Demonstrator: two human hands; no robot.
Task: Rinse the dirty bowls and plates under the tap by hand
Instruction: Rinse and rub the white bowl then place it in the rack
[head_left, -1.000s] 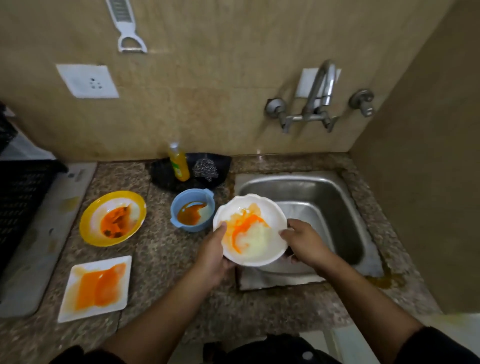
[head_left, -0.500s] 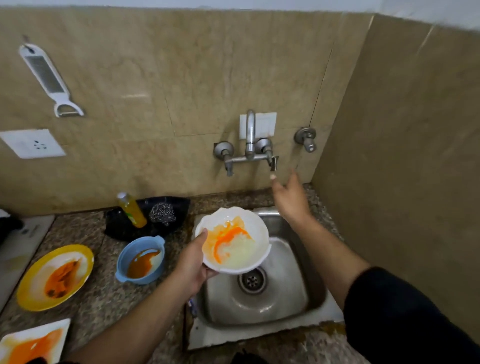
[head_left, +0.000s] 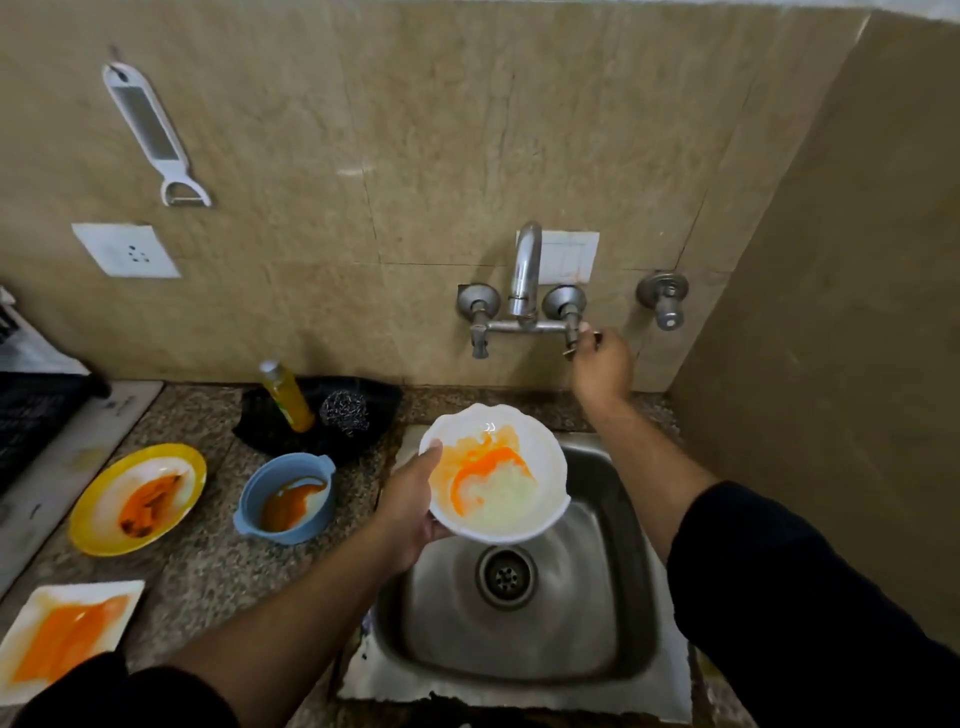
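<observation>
Running off the near edge, square white orange-smeared plate (head_left: 67, 629) well left of the left hand (head_left: 410, 512), which grips the stained white scalloped bowl (head_left: 498, 478) above the steel sink (head_left: 623, 571), farther, right hand (head_left: 602, 366) curled round the chrome tap (head_left: 524, 270) lever (head_left: 570, 349), mostly hidden.

Orange-smeared white bowl (head_left: 493, 473), seemingly tilted, held over the sink (head_left: 621, 525) below the tap (head_left: 525, 270).

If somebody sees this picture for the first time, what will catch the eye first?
The white bowl, smeared bright orange, which the left hand holds over the steel sink at centre. Above it, the right hand grips a handle of the wall tap. On the counter at left wait three more stained dishes: a yellow plate, a blue bowl, a square plate.
</observation>
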